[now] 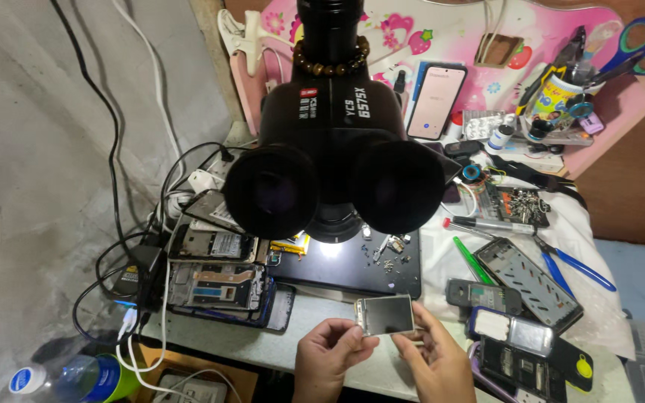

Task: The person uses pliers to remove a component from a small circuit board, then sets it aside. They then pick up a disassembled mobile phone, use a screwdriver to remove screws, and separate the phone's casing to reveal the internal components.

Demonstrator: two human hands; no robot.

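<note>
A small rectangular display panel [386,314] with a silvery face is held between both hands, just in front of the microscope's black base plate [352,269]. My left hand [328,359] pinches its left edge with thumb and fingers. Fingertips of my right hand [434,360] grip its right edge. A large black stereo microscope [330,142] with two eyepieces stands directly behind, its lamp lighting the base.
Opened phone frames [218,283] lie at the left, dismantled phones [528,343] and a frame [529,280] at the right. Blue-handled pliers [572,265], a green tool [472,259], a lit phone [436,101], scissors [636,48], cables [113,149] and a bottle [69,377] surround the desk.
</note>
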